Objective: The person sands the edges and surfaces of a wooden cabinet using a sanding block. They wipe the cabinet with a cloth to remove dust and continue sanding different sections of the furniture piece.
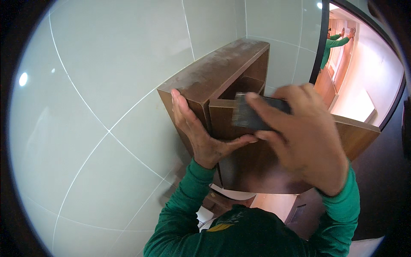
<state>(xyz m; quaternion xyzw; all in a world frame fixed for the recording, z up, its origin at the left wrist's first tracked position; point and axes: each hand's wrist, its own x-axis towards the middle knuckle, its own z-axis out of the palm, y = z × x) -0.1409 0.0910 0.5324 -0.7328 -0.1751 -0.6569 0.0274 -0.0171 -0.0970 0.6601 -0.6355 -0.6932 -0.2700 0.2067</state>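
Note:
A brown wooden wall cabinet (pixel 192 79) is fixed to the tiled wall, its top dusty with pale smears. Its door (pixel 357 133) is swung out toward me, showing part of the dark inside. My left hand (pixel 199 135) lies spread against the cabinet's near corner, fingers up along its side and thumb stretched across the door's face. In my right hand (pixel 310 139) is a dark grey, flat rectangular block (pixel 250 115), gripped between thumb and fingers at the door's upper edge beside the hinge side. The right hand is slightly blurred, and the block's exact kind is unclear.
Pale grey-green tiles (pixel 120 64) cover the wall on the left and behind the cabinet. At the right hangs a dark-framed mirror (pixel 357 73) reflecting green sleeves and raised hands. A rounded white fixture (pixel 233 194) shows partly below the door.

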